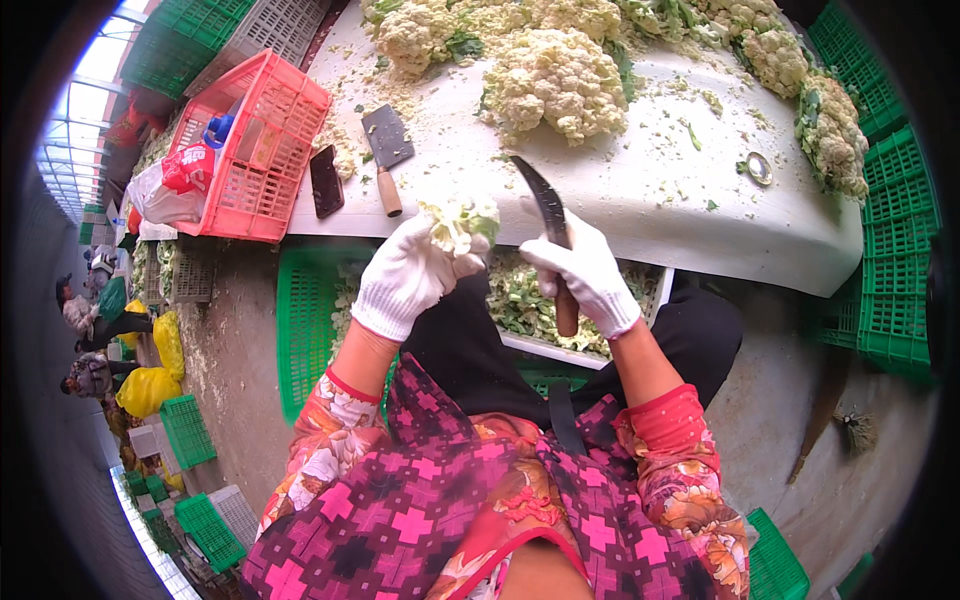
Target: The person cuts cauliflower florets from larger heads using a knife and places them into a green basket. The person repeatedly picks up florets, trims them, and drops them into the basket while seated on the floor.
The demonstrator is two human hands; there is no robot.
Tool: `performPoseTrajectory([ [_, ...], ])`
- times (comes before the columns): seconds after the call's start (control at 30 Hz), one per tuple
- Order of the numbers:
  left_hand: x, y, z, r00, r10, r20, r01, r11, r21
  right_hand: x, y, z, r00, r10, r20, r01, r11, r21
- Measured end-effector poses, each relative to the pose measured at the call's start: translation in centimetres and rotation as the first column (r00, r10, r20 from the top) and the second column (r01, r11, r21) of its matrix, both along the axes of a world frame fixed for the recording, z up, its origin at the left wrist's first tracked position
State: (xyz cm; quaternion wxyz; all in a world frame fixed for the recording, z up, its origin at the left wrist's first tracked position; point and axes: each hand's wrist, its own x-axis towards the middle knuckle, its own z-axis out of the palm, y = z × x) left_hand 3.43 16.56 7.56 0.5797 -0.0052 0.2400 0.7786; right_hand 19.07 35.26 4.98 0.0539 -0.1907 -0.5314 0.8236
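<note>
My left hand (416, 274), in a white knitted glove, holds a cauliflower piece (463, 223) near the table's front edge. In my right hand (583, 268), gloved the same way, is a curved knife (551, 199) with a dark blade and a wooden handle; its blade points up and to the left, apart from the piece. Beyond the hands a large cauliflower head (559, 86) rests on the white-covered table (675, 202). A cleaver (388, 139) with a wooden handle and a dark phone (327, 181) lie to the left.
A pink plastic crate (259, 150) holding bags stands at the table's left. More cauliflower heads (832, 135) lie along the far and right sides. Below the table edge are a green crate (304, 322) and a container of trimmings (525, 300). Two people (90, 311) are far left.
</note>
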Motion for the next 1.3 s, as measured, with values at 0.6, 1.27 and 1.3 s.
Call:
performPoseTrajectory([
  [0.6,-7.6,-8.2,-4.9,0.476,-0.320,-0.819,-0.637,0.516,-0.572,2.8,3.7,-2.9,0.907,-0.116,0.404,-0.100,0.874,0.475],
  [1.27,-18.2,27.4,-6.1,0.705,0.117,-0.699,-0.490,0.793,-0.362,-12.7,22.9,-3.8,0.861,-0.492,0.130,0.469,0.866,0.174],
  [1.3,-17.8,27.5,-5.1,0.780,0.204,-0.592,-0.460,0.828,-0.320,-12.1,23.0,-2.5,0.874,-0.481,0.066,0.448,0.852,0.270],
])
